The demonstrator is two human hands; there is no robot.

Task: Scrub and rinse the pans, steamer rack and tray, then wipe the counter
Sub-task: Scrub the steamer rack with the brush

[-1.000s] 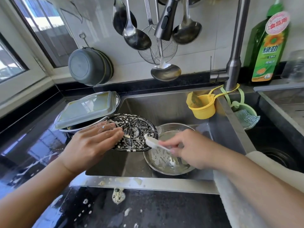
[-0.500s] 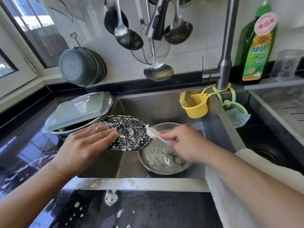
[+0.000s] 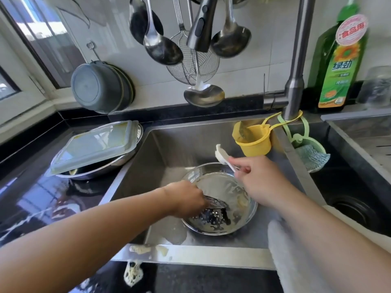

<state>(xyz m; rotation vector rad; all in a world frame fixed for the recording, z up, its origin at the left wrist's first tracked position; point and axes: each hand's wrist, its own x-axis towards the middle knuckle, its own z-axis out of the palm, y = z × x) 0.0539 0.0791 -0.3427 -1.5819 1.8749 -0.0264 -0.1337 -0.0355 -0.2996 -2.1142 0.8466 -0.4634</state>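
Head view: left hand (image 3: 186, 200) has moved the soapy steamer rack (image 3: 213, 214) from the sink's left edge into the steel pan (image 3: 220, 197), centre frame, fingers gripping it. Right hand (image 3: 258, 178) pinches the white brush (image 3: 222, 156), lifted off. Scrubbing apparently done; rinse likely next.

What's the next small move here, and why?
Probably bring the white brush down onto the steamer rack. The left hand holds the soapy rack inside the steel pan in the sink, while the right hand grips the brush raised above the pan's far rim, off both.
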